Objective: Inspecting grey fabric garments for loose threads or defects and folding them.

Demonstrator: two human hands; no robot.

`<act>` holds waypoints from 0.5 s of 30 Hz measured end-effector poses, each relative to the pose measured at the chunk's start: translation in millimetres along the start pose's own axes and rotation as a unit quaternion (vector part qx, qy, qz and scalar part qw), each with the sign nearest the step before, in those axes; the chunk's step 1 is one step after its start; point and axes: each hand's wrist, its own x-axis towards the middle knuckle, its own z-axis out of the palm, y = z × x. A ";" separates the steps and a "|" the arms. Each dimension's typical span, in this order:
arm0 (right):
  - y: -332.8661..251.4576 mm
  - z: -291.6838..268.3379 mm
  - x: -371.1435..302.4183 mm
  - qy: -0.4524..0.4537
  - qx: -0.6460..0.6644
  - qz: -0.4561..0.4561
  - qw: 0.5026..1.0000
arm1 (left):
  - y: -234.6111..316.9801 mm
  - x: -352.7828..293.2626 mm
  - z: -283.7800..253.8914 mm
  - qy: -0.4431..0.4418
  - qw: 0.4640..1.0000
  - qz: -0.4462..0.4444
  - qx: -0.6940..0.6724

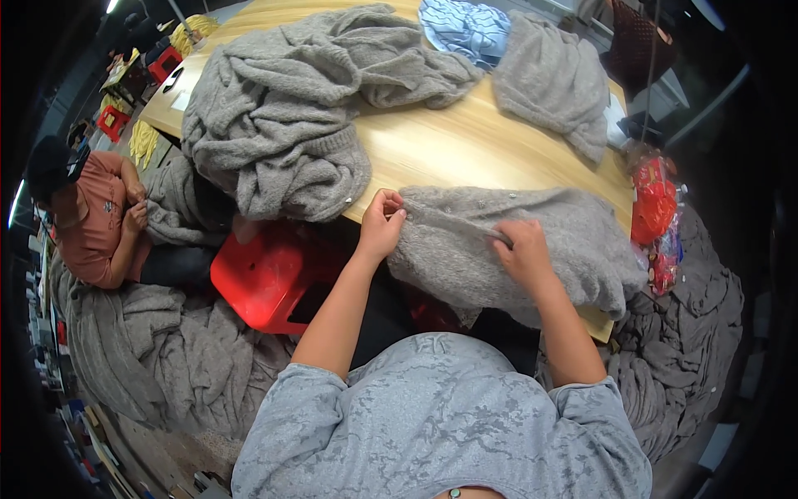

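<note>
A grey knitted garment [465, 279] lies over the near edge of the wooden table, partly hanging down before me. My left hand [382, 224] pinches its left edge between thumb and fingers. On the upper side of the same garment, my right hand [525, 252] is closed, its fingers bent round a fold of the knit. Whether a small item is also in the right fingers I cannot make out. Small pale specks show along the garment's far edge.
A big heap of grey knitwear [274, 108] covers the table's [432, 145] left part. Another grey knit [553, 79] and a blue bundle [465, 29] lie far off. Red plastic bags [654, 204] hang at right. A red stool [253, 279] and a seated co-worker [100, 216] are left.
</note>
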 end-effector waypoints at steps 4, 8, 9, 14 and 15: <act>8.3 12.6 -9.3 0.079 0.038 -0.074 0.993 | 36.3 -11.7 23.8 0.059 0.838 0.364 0.402; 6.7 15.4 -7.5 0.036 0.056 0.023 0.997 | 56.6 -13.1 40.9 -0.151 0.889 0.282 0.327; 5.2 15.6 -5.2 0.045 0.065 0.006 0.997 | 58.1 -11.7 41.5 -0.153 0.894 0.231 0.351; -8.4 34.0 17.1 0.109 0.110 -0.034 0.987 | 53.0 -7.7 44.0 -0.139 0.935 0.151 0.289; -10.1 38.7 21.6 0.114 0.111 -0.031 0.987 | 51.9 -7.1 43.5 -0.147 0.955 0.076 0.246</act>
